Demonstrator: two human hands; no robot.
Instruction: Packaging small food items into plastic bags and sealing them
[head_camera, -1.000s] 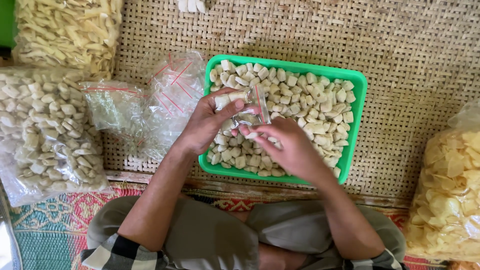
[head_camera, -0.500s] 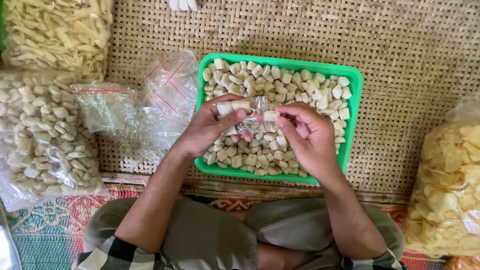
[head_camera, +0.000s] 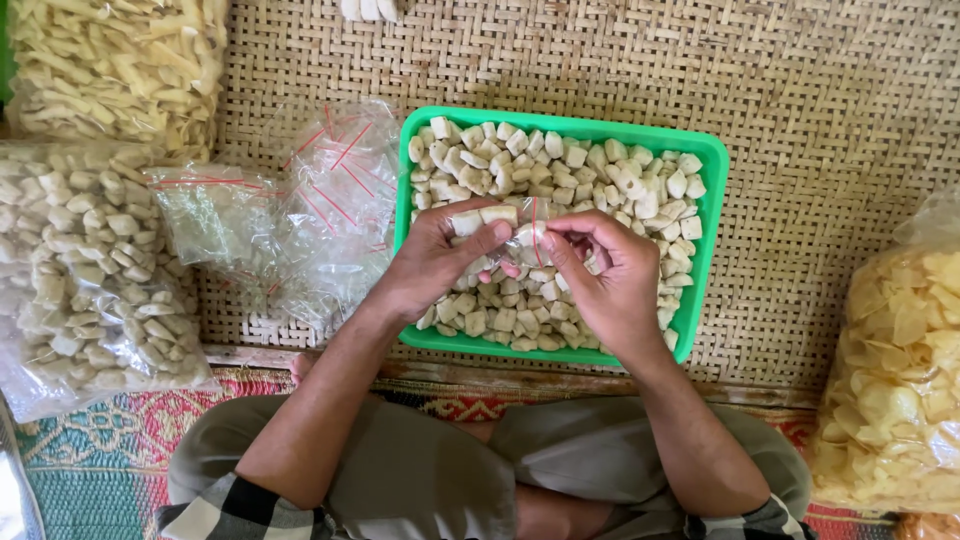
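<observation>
A green plastic tray (head_camera: 707, 230) full of pale, chunky crackers (head_camera: 560, 170) lies on a woven mat in front of my crossed legs. Over the tray my left hand (head_camera: 435, 262) pinches a few cracker pieces together with the mouth of a small clear bag (head_camera: 528, 238) that has a red strip. My right hand (head_camera: 605, 280) grips the other side of that same bag between thumb and fingers. Both hands hover just above the crackers, touching each other at the bag.
A heap of empty clear bags with red strips (head_camera: 290, 210) lies left of the tray. Big plastic bags of crackers sit at the left (head_camera: 80, 270), top left (head_camera: 110, 60) and right (head_camera: 900, 370). The woven mat (head_camera: 830, 110) ends at a patterned rug (head_camera: 90, 450).
My hands have shifted slightly and spread apart at the bag's mouth; the left hand now holds cracker pieces against the bag opening. The view has drifted a little.
</observation>
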